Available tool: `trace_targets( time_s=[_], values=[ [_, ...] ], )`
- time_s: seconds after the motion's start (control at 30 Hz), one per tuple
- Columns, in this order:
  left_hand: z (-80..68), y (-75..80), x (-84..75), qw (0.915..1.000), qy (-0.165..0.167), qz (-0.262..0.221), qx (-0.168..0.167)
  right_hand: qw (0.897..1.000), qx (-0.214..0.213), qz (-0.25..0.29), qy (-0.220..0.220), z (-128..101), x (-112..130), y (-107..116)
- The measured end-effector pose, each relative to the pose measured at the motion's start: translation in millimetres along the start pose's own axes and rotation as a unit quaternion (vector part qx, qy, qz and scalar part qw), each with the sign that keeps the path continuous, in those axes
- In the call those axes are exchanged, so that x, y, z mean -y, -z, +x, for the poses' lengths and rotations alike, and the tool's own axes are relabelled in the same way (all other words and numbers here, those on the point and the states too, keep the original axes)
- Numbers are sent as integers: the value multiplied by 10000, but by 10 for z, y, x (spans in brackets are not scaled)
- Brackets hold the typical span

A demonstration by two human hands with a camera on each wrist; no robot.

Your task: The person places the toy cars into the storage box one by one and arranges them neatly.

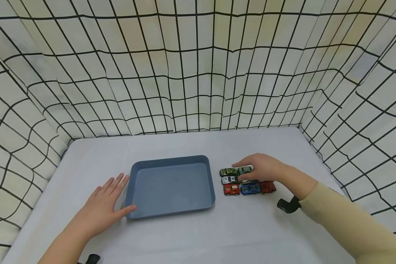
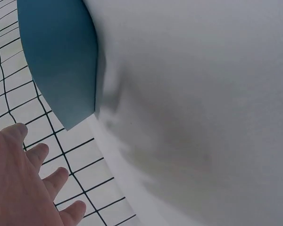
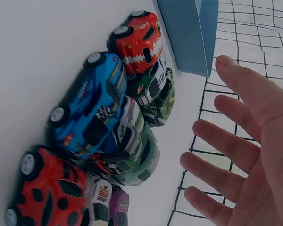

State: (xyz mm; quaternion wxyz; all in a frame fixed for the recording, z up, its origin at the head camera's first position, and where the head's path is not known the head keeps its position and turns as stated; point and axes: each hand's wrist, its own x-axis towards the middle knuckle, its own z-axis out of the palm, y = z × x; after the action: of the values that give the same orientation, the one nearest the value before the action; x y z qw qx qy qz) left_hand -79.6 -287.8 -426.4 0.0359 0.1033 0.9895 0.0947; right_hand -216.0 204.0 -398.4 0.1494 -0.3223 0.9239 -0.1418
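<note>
- While the blue tray (image 1: 171, 187) lies bare, all the toy cars (image 1: 247, 180) sit clustered on the surface (image 1: 217, 234) just right of it, so nothing looks moved yet.
- The right hand (image 1: 262, 167) hovers over the far cars, fingers spread, gripping none.
- The left hand (image 1: 103, 205) rests flat, thumb touching the tray's near left corner.

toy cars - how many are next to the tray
At least 6 show in the head view, right of the blue tray: front row of three, white, camouflage, pale green under the right hand. More may be hidden.
</note>
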Motion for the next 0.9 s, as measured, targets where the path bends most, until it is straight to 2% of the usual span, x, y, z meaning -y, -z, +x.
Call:
trace_targets(
  time_s=[0.13,0.43,0.6,0.77,0.9],
  values=[
    [-11,-20,28,10000,53,11,5,9997,233,-8,-38,128,-40,55],
    [-13,-81,58,9996,136,-1,258,9964,833,-156,-12,366,-54,115],
    [-15,-117,77,9995,143,49,267,9943,1055,-35,-123,473,-50,87],
    [-18,-150,73,9993,177,-3,333,9927,1202,69,-57,565,-40,25],
    [-19,-172,69,9992,193,-19,340,9917,1285,-40,-26,633,-46,-32]
  ],
)
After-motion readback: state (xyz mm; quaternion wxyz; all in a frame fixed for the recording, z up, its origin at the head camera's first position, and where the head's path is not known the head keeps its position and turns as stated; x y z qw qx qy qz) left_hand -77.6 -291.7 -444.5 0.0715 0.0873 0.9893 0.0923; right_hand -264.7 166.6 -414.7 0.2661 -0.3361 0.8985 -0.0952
